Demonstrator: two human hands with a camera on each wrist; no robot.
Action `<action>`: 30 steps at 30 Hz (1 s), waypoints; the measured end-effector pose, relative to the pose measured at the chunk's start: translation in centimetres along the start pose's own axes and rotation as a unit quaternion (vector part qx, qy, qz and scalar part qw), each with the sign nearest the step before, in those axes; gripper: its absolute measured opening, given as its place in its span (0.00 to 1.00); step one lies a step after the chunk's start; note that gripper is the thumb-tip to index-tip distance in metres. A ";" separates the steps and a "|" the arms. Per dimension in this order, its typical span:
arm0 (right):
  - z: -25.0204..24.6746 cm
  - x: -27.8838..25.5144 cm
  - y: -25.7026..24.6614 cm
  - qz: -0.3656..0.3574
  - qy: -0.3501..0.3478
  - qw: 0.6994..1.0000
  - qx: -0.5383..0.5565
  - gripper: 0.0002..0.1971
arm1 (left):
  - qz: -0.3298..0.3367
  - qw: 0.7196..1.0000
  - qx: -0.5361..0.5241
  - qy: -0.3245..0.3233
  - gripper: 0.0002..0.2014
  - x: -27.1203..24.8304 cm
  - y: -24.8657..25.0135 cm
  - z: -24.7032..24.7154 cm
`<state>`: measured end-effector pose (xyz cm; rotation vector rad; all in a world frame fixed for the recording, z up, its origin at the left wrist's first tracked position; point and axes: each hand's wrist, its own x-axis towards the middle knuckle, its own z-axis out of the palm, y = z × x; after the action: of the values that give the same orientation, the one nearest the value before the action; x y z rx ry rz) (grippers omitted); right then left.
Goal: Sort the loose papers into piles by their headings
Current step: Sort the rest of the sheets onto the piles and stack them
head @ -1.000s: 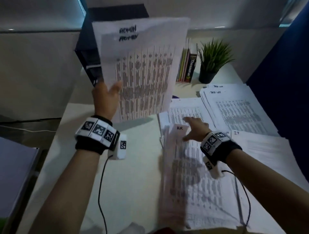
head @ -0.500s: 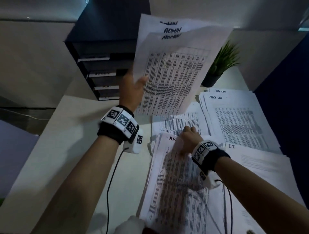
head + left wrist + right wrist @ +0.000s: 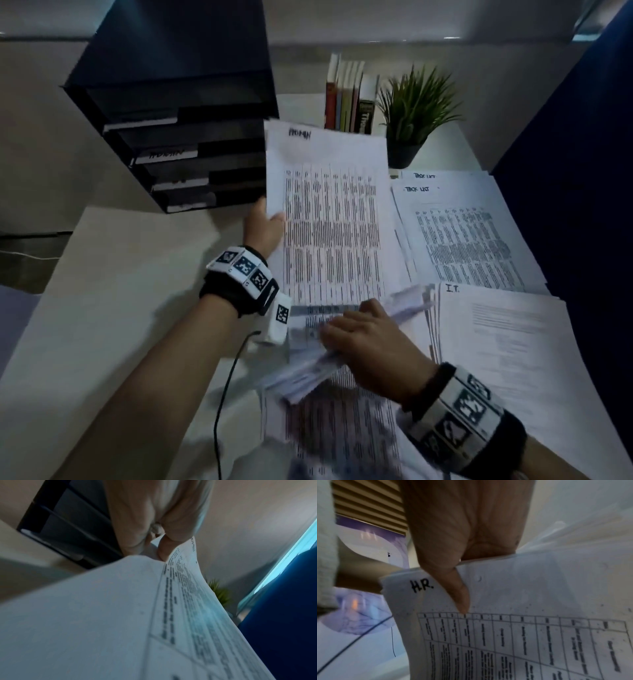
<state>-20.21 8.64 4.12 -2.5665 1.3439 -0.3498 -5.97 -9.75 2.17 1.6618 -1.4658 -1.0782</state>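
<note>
The ADMIN sheets [image 3: 329,219] are held up over the tabletop [image 3: 130,308], between the black tray rack [image 3: 178,137] and the TASK LIST pile [image 3: 459,233]. The left hand [image 3: 263,229] pinches their left edge, thumb on the printed face and fingers behind (the left wrist view shows that pinch from below). Their long axis runs away from the person, heading at the far end, so the word reads upright; held this way, the heading can be checked against the rack's labelled slot or the piles. Whether they touch the papers beneath cannot be told.

Nearer the person, the HR stack [image 3: 329,370] is lifted at its heading end, its lower part trailing toward the camera. The right hand [image 3: 370,346] closes its grip on that top edge, thumb pressed beside the "H.R." heading [image 3: 421,586], likely to gather the stack as one bundle. Just to the right lies the I.T. pile [image 3: 507,342], flat, heading at the far end.
</note>
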 end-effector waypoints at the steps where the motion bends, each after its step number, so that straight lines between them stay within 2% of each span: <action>1: 0.0 -0.6 -0.2 0.002 -0.003 1.000 -0.002 0.19 | -0.021 0.999 0.021 -0.020 0.19 -0.4 -1.1 0.7; 5: -0.5 -1.6 -0.1 0.020 0.007 1.000 -0.016 0.14 | -0.090 0.982 0.082 -0.145 0.25 -2.5 -4.0 3.1; 7: -0.7 -1.6 0.0 0.037 0.017 0.999 -0.023 0.08 | -0.116 0.970 0.106 -0.185 0.27 -2.9 -4.6 3.5; 8: -0.7 -1.6 0.1 0.051 0.021 0.998 -0.028 0.05 | -0.124 0.967 0.118 -0.189 0.27 -2.7 -4.9 3.6; 12: -0.3 -1.0 1.2 0.109 0.025 0.993 -0.028 0.10 | -0.121 0.973 0.125 -0.153 0.22 -2.1 -4.2 2.0; 14: -0.3 -0.2 1.8 0.136 0.026 0.990 -0.017 0.10 | -0.090 0.977 0.067 -0.180 0.24 -2.5 -3.7 0.1; 15: -0.4 0.3 2.1 0.153 0.022 0.988 -0.006 0.09 | -0.077 0.973 0.010 -0.218 0.26 -3.2 -3.2 -1.0; 18: -0.3 2.2 3.3 0.201 -0.014 0.979 0.011 0.05 | -0.070 0.923 -0.090 -0.369 0.46 -5.9 -2.6 -3.5; 20: 0.0 3.6 3.8 0.232 -0.012 0.973 -0.002 0.04 | -0.074 0.892 -0.117 -0.431 0.48 -7.5 -3.4 -3.8; 22: 0.3 4.7 4.0 0.251 -0.015 0.968 -0.014 0.05 | -0.086 0.905 -0.096 -0.406 0.44 -9.3 -4.1 -3.2; 24: 0.6 5.1 4.2 0.270 -0.026 0.962 -0.016 0.07 | -0.076 0.947 -0.038 -0.311 0.29 -10.4 -5.4 -2.2; 26: 0.7 4.6 5.0 0.324 0.010 0.946 -0.006 0.14 | -0.080 0.972 -0.038 -0.218 0.17 -11.3 -6.3 -1.7; 28: 0.7 3.1 6.4 0.411 0.090 0.907 0.020 0.30 | -0.097 0.973 -0.096 -0.187 0.14 -12.0 -6.7 -2.0; 30: 0.9 1.2 7.3 0.480 0.200 0.838 0.164 0.49 | -0.102 0.964 -0.173 -0.173 0.13 -12.8 -6.6 -3.0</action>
<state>-24.92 3.71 1.16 -1.3141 2.2509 -0.8272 -0.72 3.77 -0.40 1.4434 -1.2317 -1.7036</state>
